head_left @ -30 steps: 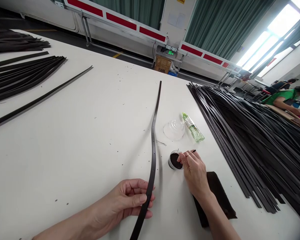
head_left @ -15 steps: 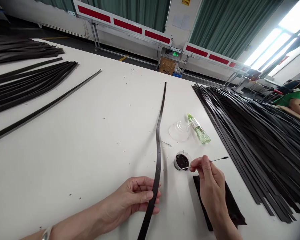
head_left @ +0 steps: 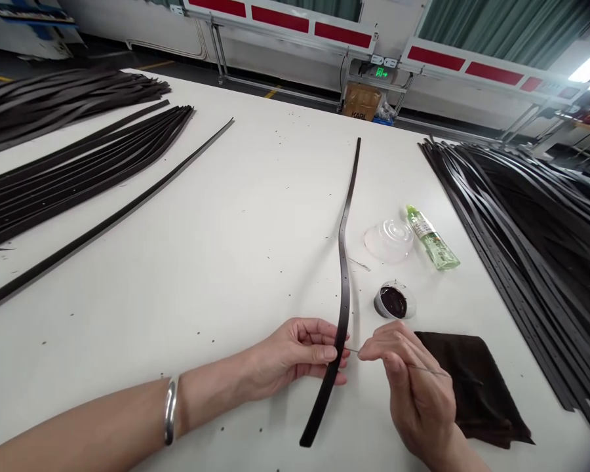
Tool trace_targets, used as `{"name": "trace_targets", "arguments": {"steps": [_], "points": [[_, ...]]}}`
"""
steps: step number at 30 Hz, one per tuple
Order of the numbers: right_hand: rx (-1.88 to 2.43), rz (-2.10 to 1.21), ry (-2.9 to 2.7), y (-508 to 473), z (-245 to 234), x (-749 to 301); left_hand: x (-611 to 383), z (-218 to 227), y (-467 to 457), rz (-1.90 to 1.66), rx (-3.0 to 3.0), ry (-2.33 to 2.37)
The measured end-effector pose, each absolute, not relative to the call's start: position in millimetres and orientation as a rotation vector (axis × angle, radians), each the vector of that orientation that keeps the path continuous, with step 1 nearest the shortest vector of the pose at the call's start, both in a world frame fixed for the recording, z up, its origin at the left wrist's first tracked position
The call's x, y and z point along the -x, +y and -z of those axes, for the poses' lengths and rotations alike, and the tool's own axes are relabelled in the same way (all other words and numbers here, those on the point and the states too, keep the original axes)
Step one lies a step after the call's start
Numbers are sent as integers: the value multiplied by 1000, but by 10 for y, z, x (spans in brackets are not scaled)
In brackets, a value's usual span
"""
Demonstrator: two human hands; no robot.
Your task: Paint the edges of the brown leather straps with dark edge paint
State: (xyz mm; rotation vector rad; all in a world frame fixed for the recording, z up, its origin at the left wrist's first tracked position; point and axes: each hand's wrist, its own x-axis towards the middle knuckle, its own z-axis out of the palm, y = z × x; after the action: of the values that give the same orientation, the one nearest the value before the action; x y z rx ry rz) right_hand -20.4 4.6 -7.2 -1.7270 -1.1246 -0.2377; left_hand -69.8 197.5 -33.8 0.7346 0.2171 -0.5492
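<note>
My left hand [head_left: 299,354] pinches a long dark leather strap [head_left: 343,288] with punched holes, holding it on edge near its close end; the strap runs away across the white table [head_left: 216,249]. My right hand [head_left: 413,387] is closed on a thin metal stick [head_left: 423,369] whose tip points at the strap right by my left fingers. A small round pot of dark paste [head_left: 394,300] stands just beyond my right hand. Under my right hand lies a dark folded cloth [head_left: 476,387].
A clear plastic lid [head_left: 388,240] and a small green bottle [head_left: 431,237] lie beyond the pot. A large pile of dark straps [head_left: 531,229] fills the right side. More straps [head_left: 73,164] lie at the left, one single strap [head_left: 108,219] apart.
My right hand has left the paste pot and brought the stick back to the strap by my left fingers. The view has shifted left and down.
</note>
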Motion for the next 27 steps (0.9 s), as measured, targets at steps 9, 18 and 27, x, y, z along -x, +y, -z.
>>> {"name": "trace_targets", "arguments": {"steps": [9, 18, 27], "points": [[1718, 246, -1150, 89, 57, 198, 708, 356, 1980, 540, -747, 173], [1713, 249, -1183, 97, 75, 208, 697, 342, 1973, 542, -750, 164], [1743, 281, -1181, 138, 60, 202, 690, 339, 1972, 543, -747, 177]]}}
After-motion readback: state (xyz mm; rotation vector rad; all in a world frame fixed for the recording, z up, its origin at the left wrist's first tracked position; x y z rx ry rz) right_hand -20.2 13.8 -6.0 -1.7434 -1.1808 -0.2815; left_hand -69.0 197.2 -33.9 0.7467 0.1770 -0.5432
